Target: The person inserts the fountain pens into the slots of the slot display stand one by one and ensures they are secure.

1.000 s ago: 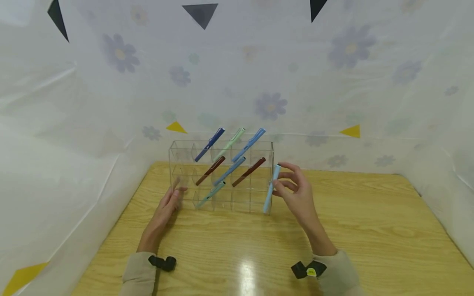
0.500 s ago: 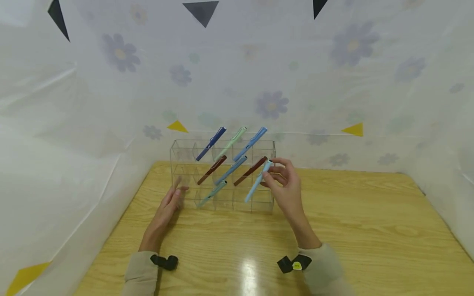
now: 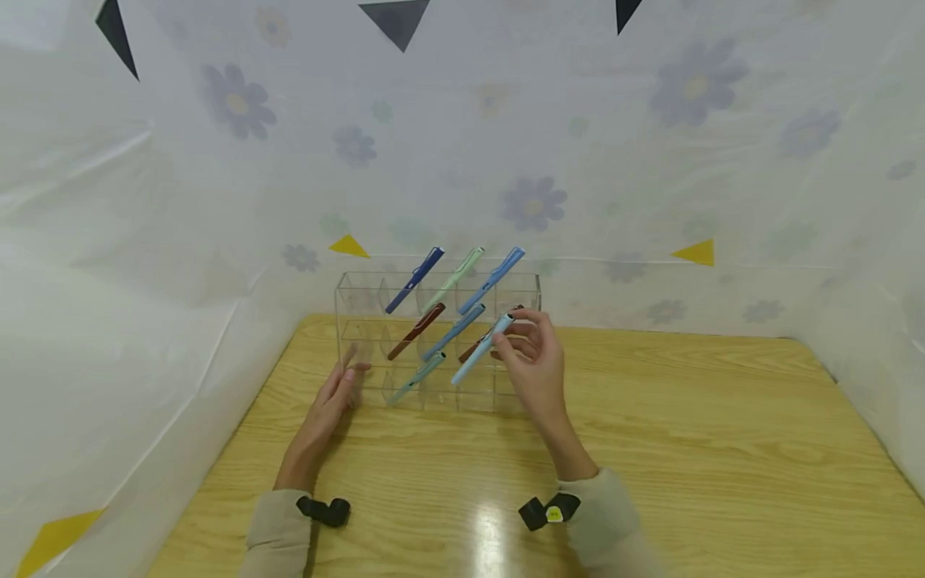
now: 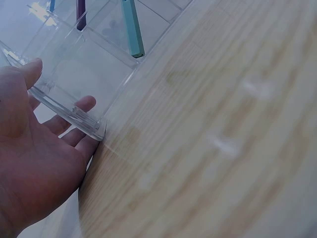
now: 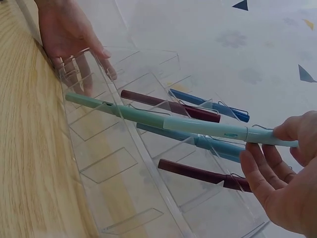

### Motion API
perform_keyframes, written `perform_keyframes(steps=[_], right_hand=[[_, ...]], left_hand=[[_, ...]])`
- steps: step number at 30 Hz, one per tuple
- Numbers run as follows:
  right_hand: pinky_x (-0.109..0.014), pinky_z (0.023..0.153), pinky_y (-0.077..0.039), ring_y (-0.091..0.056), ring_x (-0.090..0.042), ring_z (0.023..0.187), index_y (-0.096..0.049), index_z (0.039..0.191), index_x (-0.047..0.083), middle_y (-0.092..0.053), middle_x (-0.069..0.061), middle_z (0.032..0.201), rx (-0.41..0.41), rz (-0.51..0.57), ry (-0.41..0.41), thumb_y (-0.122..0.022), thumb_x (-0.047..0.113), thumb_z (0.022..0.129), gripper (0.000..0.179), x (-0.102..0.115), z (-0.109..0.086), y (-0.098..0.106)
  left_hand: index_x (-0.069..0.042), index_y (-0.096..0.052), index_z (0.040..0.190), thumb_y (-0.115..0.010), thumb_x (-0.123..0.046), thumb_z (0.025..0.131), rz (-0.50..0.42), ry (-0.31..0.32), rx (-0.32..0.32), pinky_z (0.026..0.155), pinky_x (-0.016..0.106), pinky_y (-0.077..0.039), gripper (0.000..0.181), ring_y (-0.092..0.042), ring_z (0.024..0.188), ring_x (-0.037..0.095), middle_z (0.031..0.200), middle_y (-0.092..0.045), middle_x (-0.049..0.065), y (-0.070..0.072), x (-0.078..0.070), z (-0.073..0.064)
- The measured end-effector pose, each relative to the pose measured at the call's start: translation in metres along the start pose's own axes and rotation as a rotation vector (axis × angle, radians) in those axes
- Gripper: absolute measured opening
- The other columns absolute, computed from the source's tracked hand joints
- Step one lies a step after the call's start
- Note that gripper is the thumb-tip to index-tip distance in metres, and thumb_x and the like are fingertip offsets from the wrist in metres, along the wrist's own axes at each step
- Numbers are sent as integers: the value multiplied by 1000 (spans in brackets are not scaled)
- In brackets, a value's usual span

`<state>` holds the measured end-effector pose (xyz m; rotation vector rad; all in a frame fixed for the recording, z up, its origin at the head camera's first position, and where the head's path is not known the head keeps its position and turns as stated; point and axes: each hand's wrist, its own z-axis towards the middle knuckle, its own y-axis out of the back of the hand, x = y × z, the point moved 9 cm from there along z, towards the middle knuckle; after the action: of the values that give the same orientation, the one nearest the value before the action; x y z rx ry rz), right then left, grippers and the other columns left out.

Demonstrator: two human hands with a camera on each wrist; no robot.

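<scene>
A clear acrylic pen rack point(image 3: 337, 321) with tiered compartments stands on the table. My left hand point(image 3: 327, 408) holds its left end; in the left wrist view the thumb and fingers lie about the end panel point(image 4: 67, 114). Between thumb and fingertips, my right hand point(image 3: 535, 365) pinches a pale blue pen point(image 3: 480, 352), slanted in front of the rack's right half. Slotted pens lean right: dark blue point(image 3: 415, 281), pale green point(image 3: 454, 278) and blue point(image 3: 493, 279) on top; a maroon pen point(image 3: 416, 331), another blue pen point(image 3: 454, 331) and a partly hidden maroon pen in the middle; a teal pen point(image 3: 417, 378) at bottom.
The rack rests near the back of a wooden table point(image 3: 686, 449). A white flowered sheet point(image 3: 448, 144) hangs behind the table and along its sides. Yellow and dark triangles mark the sheet.
My right hand has carried the pale blue pen leftward from beside the rack's right end to before its lower tiers, and the pen now slants more. My left hand has stayed at the rack's left end.
</scene>
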<state>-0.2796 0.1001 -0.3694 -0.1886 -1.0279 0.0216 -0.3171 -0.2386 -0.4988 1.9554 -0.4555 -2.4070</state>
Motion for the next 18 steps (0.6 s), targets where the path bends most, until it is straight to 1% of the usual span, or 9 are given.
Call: perform_keyframes(steps=[5, 10, 13, 17, 18], right_hand=[[-41, 73, -60, -70, -29, 86, -56, 123, -5, -68, -25, 104, -1, -7, 3, -71, -8, 93, 33, -7, -2, -6], [-35, 72, -60, -70, -34, 88, -59, 123, -3, -70, -22, 105, 8, -41, -8, -73, -5, 92, 34, -17, -6, -10], [-30, 72, -59, -69, -41, 91, -58, 122, -6, -70, -25, 105, 8, -68, -31, -72, -8, 92, 33, -11, -10, -16], [-26, 72, -58, -68, -50, 93, -56, 121, -13, -68, -30, 104, 22, -78, -49, -68, -14, 92, 31, 0, -15, -26], [-26, 73, -58, -68, -50, 93, -56, 120, -13, -68, -30, 104, 29, -78, -48, -68, -14, 92, 31, 0, -16, -27]], left_hand=[[-19, -15, 167, -29, -30, 115, -6, -3, 3, 98, 27, -33, 54, -32, 145, 42, 152, -43, 27, 0, 0, -1], [-22, -15, 167, -30, -31, 115, -5, 7, 2, 98, 26, -33, 54, -32, 145, 40, 153, -43, 25, 1, 1, -1], [-25, -16, 166, -30, -33, 115, 0, 15, 3, 98, 25, -32, 54, -33, 144, 38, 154, -43, 23, 1, 2, -1], [-24, -16, 167, -30, -32, 115, -6, 13, 4, 98, 26, -32, 54, -34, 143, 38, 154, -43, 23, 0, 2, 0], [-22, -16, 167, -30, -32, 115, -13, 11, 3, 98, 27, -32, 54, -34, 143, 38, 153, -43, 24, 1, 2, 0]])
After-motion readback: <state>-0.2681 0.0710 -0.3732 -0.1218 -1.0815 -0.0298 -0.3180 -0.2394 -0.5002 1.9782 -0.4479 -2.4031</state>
